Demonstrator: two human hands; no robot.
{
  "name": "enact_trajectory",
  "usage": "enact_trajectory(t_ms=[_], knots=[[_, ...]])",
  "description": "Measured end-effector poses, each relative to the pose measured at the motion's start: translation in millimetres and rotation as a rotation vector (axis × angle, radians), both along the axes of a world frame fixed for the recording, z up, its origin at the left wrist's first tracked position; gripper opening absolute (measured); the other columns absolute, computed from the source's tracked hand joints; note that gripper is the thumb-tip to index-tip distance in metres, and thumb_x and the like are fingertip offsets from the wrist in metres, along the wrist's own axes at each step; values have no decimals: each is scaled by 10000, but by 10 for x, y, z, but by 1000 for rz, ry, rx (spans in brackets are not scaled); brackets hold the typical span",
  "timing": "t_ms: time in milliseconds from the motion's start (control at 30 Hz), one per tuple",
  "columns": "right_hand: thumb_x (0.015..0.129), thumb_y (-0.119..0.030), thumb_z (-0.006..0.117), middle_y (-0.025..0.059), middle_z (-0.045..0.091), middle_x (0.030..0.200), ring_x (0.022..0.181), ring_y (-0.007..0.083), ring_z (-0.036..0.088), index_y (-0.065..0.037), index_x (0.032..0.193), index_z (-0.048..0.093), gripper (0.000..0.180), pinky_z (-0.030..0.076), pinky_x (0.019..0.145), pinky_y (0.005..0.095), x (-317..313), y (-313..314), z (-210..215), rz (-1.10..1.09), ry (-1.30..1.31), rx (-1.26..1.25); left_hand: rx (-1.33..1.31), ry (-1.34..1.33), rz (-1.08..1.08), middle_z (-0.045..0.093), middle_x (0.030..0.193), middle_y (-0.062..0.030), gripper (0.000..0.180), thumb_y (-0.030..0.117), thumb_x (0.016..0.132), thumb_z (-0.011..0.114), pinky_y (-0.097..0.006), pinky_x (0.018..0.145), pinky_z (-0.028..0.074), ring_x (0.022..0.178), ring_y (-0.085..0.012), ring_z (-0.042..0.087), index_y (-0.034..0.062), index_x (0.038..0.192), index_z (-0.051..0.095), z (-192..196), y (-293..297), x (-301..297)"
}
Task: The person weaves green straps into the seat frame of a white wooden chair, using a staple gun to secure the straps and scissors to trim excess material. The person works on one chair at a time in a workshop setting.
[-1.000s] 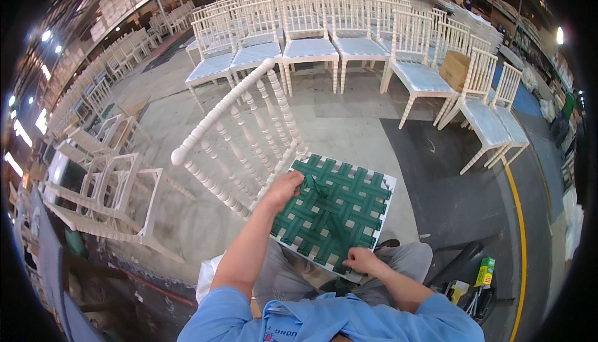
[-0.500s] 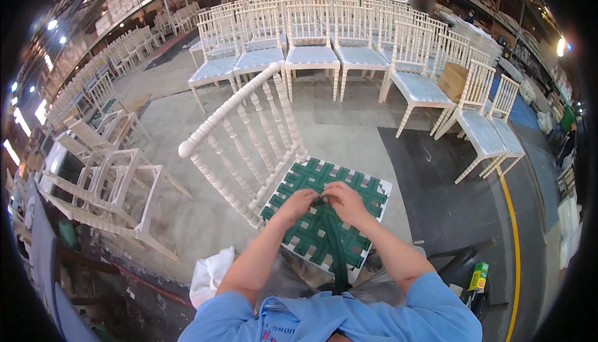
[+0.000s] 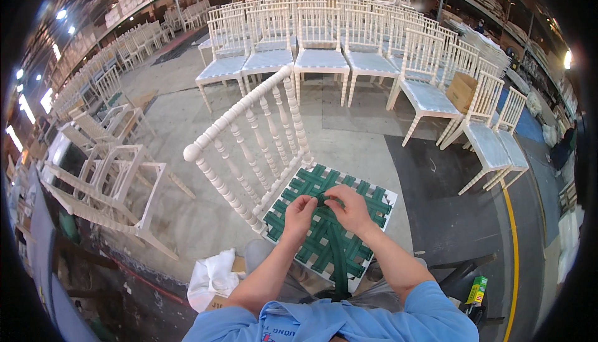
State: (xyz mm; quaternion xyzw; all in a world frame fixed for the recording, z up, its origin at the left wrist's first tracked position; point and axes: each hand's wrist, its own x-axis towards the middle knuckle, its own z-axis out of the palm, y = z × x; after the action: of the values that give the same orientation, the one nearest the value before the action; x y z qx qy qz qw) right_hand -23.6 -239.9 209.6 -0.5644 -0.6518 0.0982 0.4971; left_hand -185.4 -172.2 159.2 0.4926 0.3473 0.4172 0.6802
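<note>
In front of me stands a cream wooden chair with a turned spindle back (image 3: 240, 111). Its seat is a lattice of woven green webbing (image 3: 311, 183) on a white frame. A loose green webbing strap (image 3: 337, 251) runs from my hands over the seat toward my lap. My left hand (image 3: 300, 214) pinches the strap's far end above the seat's middle. Close beside it, my right hand (image 3: 346, 207) has its fingers closed on the same strap, which looks folded or bunched between them.
Rows of cream chairs with pale covered seats (image 3: 321, 60) stand ahead. Unfinished chair frames (image 3: 140, 180) lie at the left. A cardboard box (image 3: 461, 91) rests on a chair at right. A white bag (image 3: 213, 276) is by my left arm, a green-yellow box (image 3: 477, 290) by my right.
Both hands stay together on the strap and have shifted slightly, with more of the bunched green webbing showing between the fingers. The whole view has moved a little.
</note>
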Motion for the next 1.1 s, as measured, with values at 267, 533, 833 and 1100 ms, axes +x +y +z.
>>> enact_trajectory(t_ms=[267,533,833,1100], knots=[[865,-60,730,91,662,962,882,287,657,-59,1017,713,154,534,761,362,66,123,-23,43,-95,-37,125,-6,50,677,929,3,127,132,968,693,-251,832,475,898,-79,606,23,1031,683,-71,20,36],[895,-65,698,97,655,976,865,260,665,-55,1001,742,115,533,759,346,180,232,-206,66,-8,-176,522,314,-30,721,1079,-46,267,103,948,684,-330,944,497,1008,-145,653,32,1204,657,-493,18,67],[896,-138,741,75,694,830,786,189,667,-58,1002,755,134,525,723,338,678,1043,-1199,47,176,-691,-564,-76,-298,661,1268,-75,387,36,1003,502,-373,817,601,850,-191,720,9,1389,527,-1175,-126,107],[874,-125,754,47,687,736,664,158,625,-43,934,739,103,514,651,329,973,2363,-1952,-148,224,-691,492,662,162,731,1142,-153,292,126,997,547,-427,945,523,1051,-302,700,33,1254,650,-1329,1234,476]])
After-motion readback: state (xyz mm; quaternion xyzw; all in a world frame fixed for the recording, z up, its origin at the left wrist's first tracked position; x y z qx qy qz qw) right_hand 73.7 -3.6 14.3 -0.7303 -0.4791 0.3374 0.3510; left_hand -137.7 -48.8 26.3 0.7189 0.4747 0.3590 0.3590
